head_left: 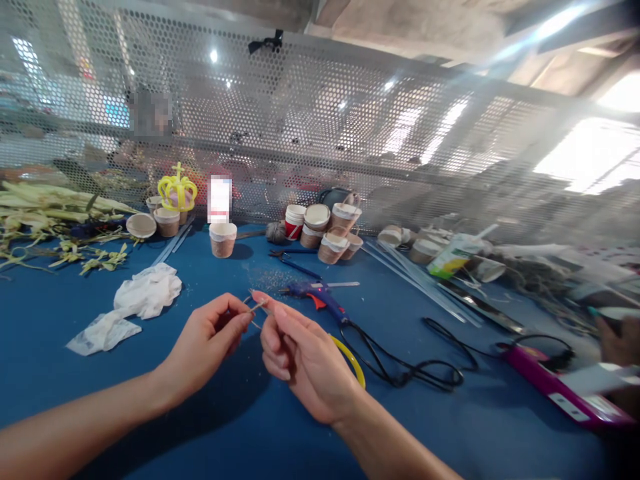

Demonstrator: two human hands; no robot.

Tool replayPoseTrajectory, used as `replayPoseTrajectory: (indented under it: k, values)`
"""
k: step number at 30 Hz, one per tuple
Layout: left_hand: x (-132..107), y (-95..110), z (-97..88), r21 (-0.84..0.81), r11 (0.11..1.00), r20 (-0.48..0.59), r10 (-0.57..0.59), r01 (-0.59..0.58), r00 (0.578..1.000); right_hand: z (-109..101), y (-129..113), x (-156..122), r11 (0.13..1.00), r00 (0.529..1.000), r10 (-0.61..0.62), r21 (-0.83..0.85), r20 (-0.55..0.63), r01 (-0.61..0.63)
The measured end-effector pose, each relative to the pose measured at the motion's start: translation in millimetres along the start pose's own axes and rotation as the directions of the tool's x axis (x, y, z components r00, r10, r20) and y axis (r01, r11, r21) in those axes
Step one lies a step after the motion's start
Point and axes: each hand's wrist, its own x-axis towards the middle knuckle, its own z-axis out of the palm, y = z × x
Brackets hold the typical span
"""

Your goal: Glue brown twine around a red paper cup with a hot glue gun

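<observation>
My left hand [207,340] and my right hand [300,353] meet above the blue table [250,427], each pinching one end of a thin pale strip [259,306] between thumb and fingers. A yellow curved band [353,360] shows just behind my right hand, partly hidden by it. A blue glue gun [317,293] with an orange trigger lies just beyond my hands, its black cord [410,370] trailing to the right.
Crumpled white tissue [133,303] lies at left, dried palm leaves [55,223] at far left. Several paper cups [325,230] and a yellow crown [177,190] stand by the perforated metal screen [320,120]. A purple power strip [555,387] and another person's hand [617,343] are at right.
</observation>
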Motion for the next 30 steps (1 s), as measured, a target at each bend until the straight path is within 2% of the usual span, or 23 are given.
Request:
replayPoseTrajectory:
  k: [4,9,12,14,16,19,22,24,27,30]
  values:
    - [0,2,1.5,-0.02,1.0,-0.036,-0.011,0.01,0.999,1,1,-2,1.0,1.0,0.004,-0.017,0.016,-0.004]
    - [5,0,-2.0,-0.021,1.0,-0.09,-0.011,0.009,0.996,5,2,-9,0.999,0.99,0.051,0.01,0.13,-0.053]
    - [13,-4,-8.7,-0.034,0.999,-0.178,0.018,-0.024,0.984,6,5,-11,0.997,0.983,0.073,-0.014,0.17,-0.072]
    - [17,-4,-11.8,-0.048,0.999,-0.222,0.01,-0.021,0.975,4,6,-9,0.996,0.994,0.005,-0.091,0.11,0.005]
    - [15,-2,-12.0,-0.014,1.0,-0.157,-0.001,-0.001,0.988,0,5,-4,0.97,0.99,-0.139,-0.203,-0.019,0.132]
    - [8,4,-8.0,0.052,0.999,-0.075,-0.007,0.01,0.997,-7,1,2,0.902,0.939,-0.307,-0.364,-0.158,0.233]
    - [2,6,-4.5,0.108,0.993,-0.048,0.044,-0.039,0.998,-10,-4,3,0.83,0.929,-0.323,-0.525,-0.178,0.188]
    - [0,3,-4.1,0.196,0.97,-0.03,0.15,-0.141,0.988,-10,-6,2,0.744,0.934,-0.328,-0.648,-0.143,0.162]
    - [1,-3,-4.8,0.358,0.871,0.029,0.35,-0.337,0.936,-9,-6,1,0.566,0.931,-0.363,-0.804,-0.042,0.184]
    - [0,-7,-4.5,0.455,0.784,0.103,0.424,-0.421,0.9,-10,-4,1,0.436,0.931,-0.364,-0.882,0.012,0.182]
